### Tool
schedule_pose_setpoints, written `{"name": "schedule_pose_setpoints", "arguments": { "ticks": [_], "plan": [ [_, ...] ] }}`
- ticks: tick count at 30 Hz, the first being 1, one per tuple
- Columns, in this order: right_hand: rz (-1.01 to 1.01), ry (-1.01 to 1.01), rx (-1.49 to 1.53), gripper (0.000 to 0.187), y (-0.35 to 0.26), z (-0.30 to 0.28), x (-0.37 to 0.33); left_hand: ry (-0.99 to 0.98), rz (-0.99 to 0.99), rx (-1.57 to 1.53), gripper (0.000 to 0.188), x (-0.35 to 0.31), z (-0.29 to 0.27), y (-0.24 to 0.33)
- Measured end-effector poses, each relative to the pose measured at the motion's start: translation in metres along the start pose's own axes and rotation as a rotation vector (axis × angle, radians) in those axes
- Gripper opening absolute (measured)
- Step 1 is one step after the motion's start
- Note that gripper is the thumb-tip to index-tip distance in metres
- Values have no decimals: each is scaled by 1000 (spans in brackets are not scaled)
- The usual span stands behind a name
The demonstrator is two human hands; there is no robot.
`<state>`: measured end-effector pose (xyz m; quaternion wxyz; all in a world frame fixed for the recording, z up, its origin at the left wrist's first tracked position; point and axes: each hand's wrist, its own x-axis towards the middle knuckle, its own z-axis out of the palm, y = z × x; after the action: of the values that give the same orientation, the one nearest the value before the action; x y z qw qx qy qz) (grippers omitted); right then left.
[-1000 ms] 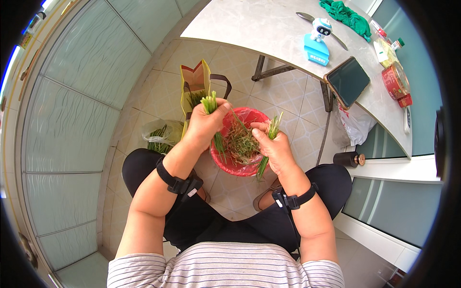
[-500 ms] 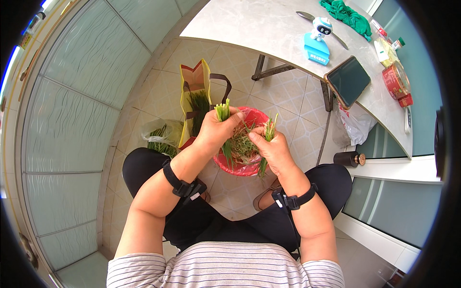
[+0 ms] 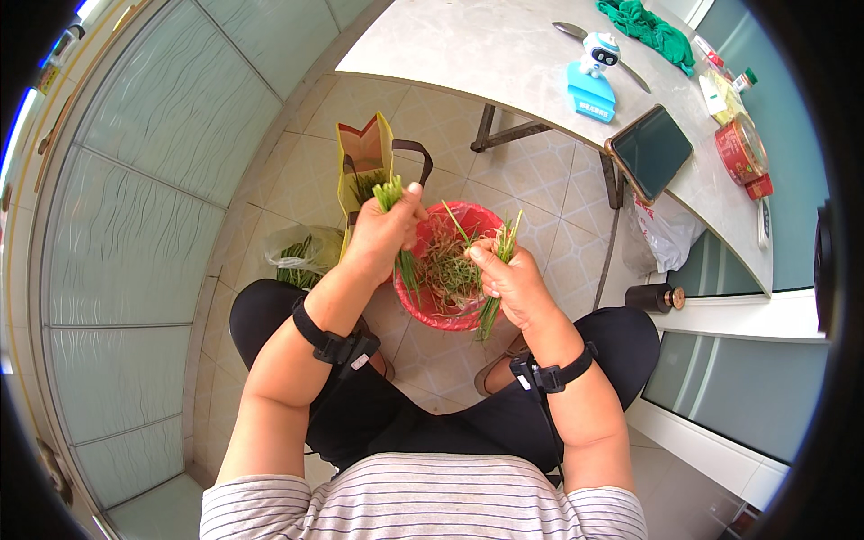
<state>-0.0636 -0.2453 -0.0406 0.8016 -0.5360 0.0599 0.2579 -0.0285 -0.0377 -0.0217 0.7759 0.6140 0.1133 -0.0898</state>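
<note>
My left hand (image 3: 382, 232) is closed round a bunch of green chives (image 3: 388, 193), their cut pale ends standing above the fist and the leaves hanging below. My right hand (image 3: 510, 281) grips a thinner bunch of chives (image 3: 506, 238). Between that hand's thumb and fingertips a single stalk (image 3: 456, 223) sticks out toward the upper left. Below and between both hands is a red tub (image 3: 416, 310) with loose dry and green trimmings (image 3: 447, 267) inside. The hands are apart.
Left of the tub stand a yellow tote bag (image 3: 387, 144) with greens and a clear plastic bag (image 3: 317, 241) of greens. At the upper right, a table (image 3: 450, 45) holds a phone (image 3: 650, 151), a knife (image 3: 637, 77), a toy robot (image 3: 599, 56) and a green cloth (image 3: 650, 31).
My left hand has moved left with its bunch, away from my right hand. A single stalk now extends from my right fingertips, which have hardly moved.
</note>
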Motion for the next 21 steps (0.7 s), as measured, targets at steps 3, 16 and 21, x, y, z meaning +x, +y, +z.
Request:
{"name": "schedule_pose_setpoints", "arguments": {
  "ticks": [3, 16, 21],
  "plan": [
    [15, -15, 23, 15, -1, -1, 0, -102, 35, 54, 20, -7, 16, -3],
    [36, -68, 36, 16, -5, 4, -1, 29, 81, 54, 17, -4, 20, -6],
    [39, -68, 39, 17, -3, 1, -2, 25, 98, -52, 23, 5, 0, 3]
  ]
}}
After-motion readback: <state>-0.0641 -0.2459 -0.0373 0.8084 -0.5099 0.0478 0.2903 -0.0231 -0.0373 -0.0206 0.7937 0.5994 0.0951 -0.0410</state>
